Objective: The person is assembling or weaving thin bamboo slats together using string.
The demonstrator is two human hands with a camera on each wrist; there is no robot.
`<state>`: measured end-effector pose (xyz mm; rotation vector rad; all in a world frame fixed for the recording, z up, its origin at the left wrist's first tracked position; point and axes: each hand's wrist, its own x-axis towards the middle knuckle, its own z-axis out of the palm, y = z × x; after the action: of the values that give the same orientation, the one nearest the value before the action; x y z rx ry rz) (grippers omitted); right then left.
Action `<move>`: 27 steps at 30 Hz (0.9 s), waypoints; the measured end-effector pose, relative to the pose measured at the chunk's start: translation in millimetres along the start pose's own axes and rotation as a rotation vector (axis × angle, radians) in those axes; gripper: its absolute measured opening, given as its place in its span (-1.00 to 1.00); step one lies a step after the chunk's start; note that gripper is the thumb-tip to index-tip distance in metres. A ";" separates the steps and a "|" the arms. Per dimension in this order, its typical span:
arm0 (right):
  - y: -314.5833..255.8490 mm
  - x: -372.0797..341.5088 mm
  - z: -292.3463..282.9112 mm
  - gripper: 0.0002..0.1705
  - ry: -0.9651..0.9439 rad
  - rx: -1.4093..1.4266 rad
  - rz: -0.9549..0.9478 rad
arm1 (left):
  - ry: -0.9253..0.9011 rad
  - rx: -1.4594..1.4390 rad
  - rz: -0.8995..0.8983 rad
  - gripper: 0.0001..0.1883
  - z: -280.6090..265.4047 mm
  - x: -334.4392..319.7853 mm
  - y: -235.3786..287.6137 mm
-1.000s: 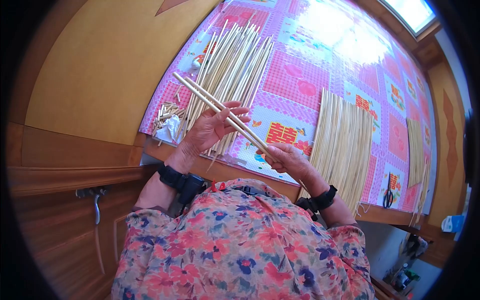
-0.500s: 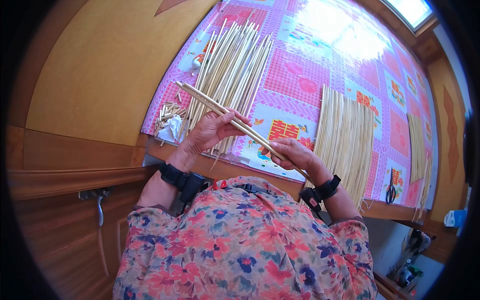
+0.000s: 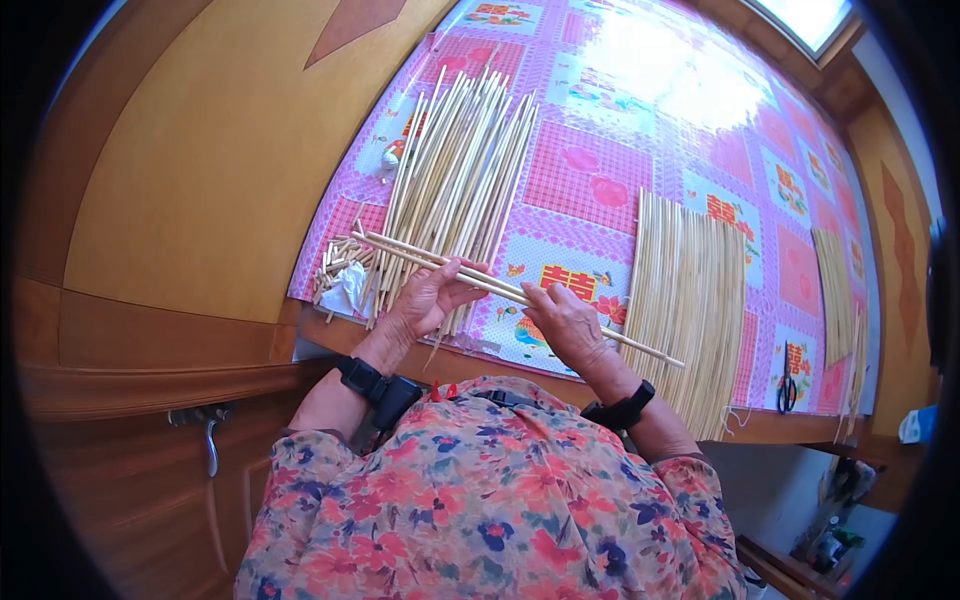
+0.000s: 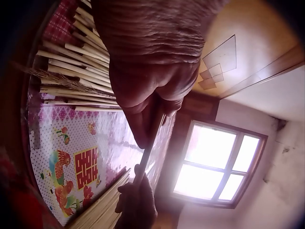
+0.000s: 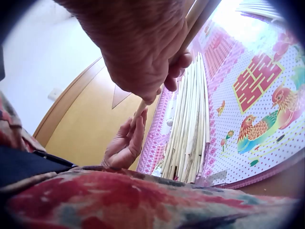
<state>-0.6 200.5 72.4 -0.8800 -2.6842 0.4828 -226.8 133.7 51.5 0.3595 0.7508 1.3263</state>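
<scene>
Two pale, straight stalks [image 3: 642, 347] are held slantwise in front of the body, above the table's front edge. My left hand [image 3: 433, 298] pinches them between thumb and fingers, left of their middle. Farther right, my right hand [image 3: 570, 328] grips them from above, its back facing up. Their right ends extend past that hand over a flat row of stalks [image 3: 687, 290]. In the left wrist view the right hand [image 4: 137, 205] is seen beyond the left one. Behind the left hand lies a loose pile of stalks [image 3: 455, 170].
Short cut pieces [image 3: 333, 262] and a crumpled white wad [image 3: 349, 286] lie at the table's left corner. Black-handled scissors [image 3: 787, 392] are on the patterned tablecloth [image 3: 590, 175] to the right, near a smaller row of stalks [image 3: 832, 290].
The held stalks have swung from a steep slant to a flatter one, their left ends lower. My right hand has turned back-up, and the stalks' right ends now show beyond it.
</scene>
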 end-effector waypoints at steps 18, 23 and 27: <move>59.4 -97.5 -5.0 -0.71 0.181 -0.065 0.031 | -0.075 0.290 -0.344 -0.60 23.8 -1.4 -40.0; 112.1 -173.8 -21.0 -0.71 0.127 -0.166 0.162 | -0.047 0.711 -0.348 -0.71 12.2 -9.0 -67.9; 128.8 -219.8 -32.6 -0.72 0.085 -0.227 0.233 | -0.109 0.902 -0.210 -0.77 11.9 -11.8 -89.3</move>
<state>248.6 171.5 17.5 -1.2557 -2.6066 0.1827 -153.7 103.6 6.9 1.0261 1.2338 0.6987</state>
